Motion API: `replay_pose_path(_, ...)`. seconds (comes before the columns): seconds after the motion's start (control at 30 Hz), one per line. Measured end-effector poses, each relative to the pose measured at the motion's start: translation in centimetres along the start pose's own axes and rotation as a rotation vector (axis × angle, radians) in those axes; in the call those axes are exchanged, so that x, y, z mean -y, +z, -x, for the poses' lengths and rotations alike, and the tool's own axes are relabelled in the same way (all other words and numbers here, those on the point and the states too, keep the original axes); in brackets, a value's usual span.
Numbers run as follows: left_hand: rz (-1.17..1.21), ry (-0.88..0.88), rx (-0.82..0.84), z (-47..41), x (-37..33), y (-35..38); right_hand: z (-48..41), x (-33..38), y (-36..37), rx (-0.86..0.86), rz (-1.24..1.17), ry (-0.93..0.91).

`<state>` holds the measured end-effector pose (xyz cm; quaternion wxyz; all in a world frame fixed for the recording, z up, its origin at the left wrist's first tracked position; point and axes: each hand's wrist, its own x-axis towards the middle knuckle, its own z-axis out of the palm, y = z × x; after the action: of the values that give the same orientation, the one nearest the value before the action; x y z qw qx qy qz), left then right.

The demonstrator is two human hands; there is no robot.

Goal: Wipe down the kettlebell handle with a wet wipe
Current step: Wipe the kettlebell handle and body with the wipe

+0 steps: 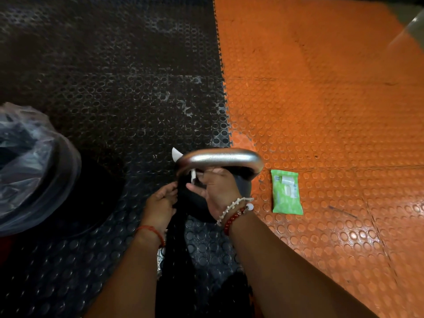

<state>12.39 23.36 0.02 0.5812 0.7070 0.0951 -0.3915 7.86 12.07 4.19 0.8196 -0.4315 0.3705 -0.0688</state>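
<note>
Now my right hand (220, 191) pinches the wet wipe (176, 154) looped round the kettlebell handle (220, 157)'s left bend, ready to drag along it, while my left hand (160, 200) touches the kettlebell (243, 188) on the mat (206, 239), probably steadying it, though I can't tell its grip.

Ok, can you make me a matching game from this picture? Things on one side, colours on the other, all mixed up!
Things:
1. kettlebell handle
2. wipe pack
3. wet wipe
4. plastic bag

Colours:
a. green
b. white
c. shiny silver
d. see-through

Right pairs: 1-c, 2-a, 3-b, 4-d.
</note>
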Motion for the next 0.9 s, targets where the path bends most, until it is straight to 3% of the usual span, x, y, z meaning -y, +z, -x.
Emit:
replay_pose_path(0.13, 0.033, 0.053, -0.098, -0.6, -0.5, -0.4, -0.4, 0.1, 0.4, -0.033, 0.129, -0.001)
replay_pose_path(0.23, 0.088, 0.281, -0.208, -1.1, -2.4, -0.9, -0.6, 0.3, 0.4, -0.011, 0.08, 0.017)
replay_pose_path(0.37, -0.081, 0.494, -0.112, -0.8, -5.5, -0.8, -0.9, 0.1, 0.3, -0.066, 0.149, -0.026)
replay_pose_path(0.53, -0.188, 0.493, -0.053, -0.9, -6.1, -0.3, 0.7, 0.0, -0.8, -0.05, 0.209, -0.072)
replay_pose_path(0.6, -0.185, 0.495, -0.076, -1.0, -5.8, -0.4, 1.4, -0.6, -2.1, -0.177, 0.383, -0.218)
replay_pose_path(0.7, -0.223, 0.525, -0.107, -1.0, -5.9, -0.7, 2.0, -1.6, -4.6, -0.36, 0.906, -0.526)
replay_pose_path(0.9, -0.2, 0.384, -0.07, -1.2, -5.2, -0.8, 1.8, -3.4, -6.6, -0.35, 1.259, -0.6)
